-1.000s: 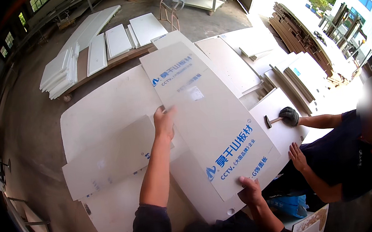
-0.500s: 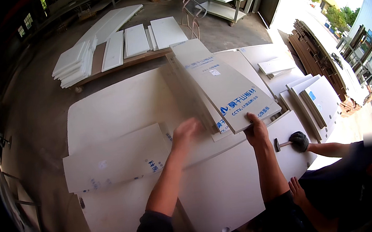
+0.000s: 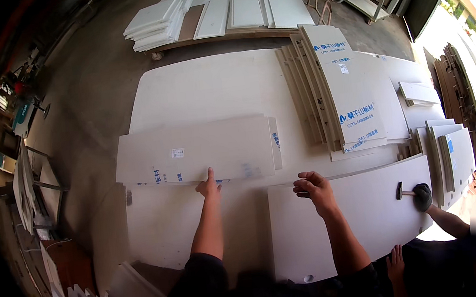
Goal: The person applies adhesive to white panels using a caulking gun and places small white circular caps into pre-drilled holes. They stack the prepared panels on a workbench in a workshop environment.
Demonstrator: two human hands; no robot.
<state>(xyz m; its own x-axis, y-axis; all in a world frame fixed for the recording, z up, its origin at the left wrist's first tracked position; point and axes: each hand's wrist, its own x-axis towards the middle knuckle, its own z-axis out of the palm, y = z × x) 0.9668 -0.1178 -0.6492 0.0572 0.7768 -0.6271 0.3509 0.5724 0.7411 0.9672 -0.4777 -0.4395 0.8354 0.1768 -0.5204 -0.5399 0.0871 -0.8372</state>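
Note:
My left hand is at the near edge of a long white panel, its thumb on the top face and its fingers curled at the edge. That panel lies on another on the left of the large white sheets. My right hand hovers with loosely bent, parted fingers, holding nothing. Below it lies a wide white panel. Ahead and to the right stands a stack of white panels with blue print and a small label.
A co-worker's black-gloved hand holds a hammer over the wide panel at right. More panels stand beside it. Beyond is a low cart loaded with white boards. Board pieces stand at lower left.
My view has swung left. My right hand has let go of the printed panel, which now rests on the right stack. My left hand has reached the left panel's near edge.

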